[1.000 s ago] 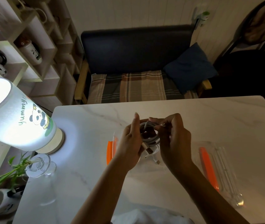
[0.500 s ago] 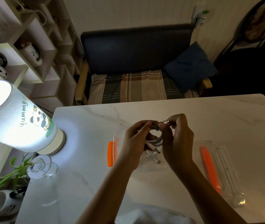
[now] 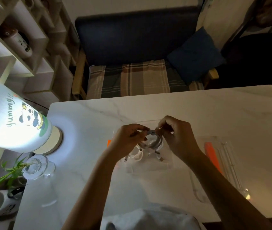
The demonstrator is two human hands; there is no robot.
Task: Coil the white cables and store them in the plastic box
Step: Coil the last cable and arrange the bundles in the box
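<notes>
Over the last second my left hand (image 3: 128, 140) has gone from fingers standing straight up beside the coil to fingers curled down over its top, and the two hands have drawn together until their fingertips nearly meet. I read that as the winding being done and the loose end now being tucked or wrapped round the loops, so this white cable (image 3: 155, 141) looks close to ready for storing. Both hands are held above the table (image 3: 214, 113), about midway along its width and nearer the far edge than the near one, wrists raised and forearms reaching in from the near edge. My left thumb and fingers pinch the top of the coil; my right hand (image 3: 176, 138) pinches the same spot from the other side, knuckles up, its remaining fingers folded in. The coil hangs below the pinch, with connector ends dangling just over the clear plastic box (image 3: 166, 165), whose orange latch (image 3: 109, 143) shows at its left. The lid (image 3: 221, 161) lies apart toward the right edge.
</notes>
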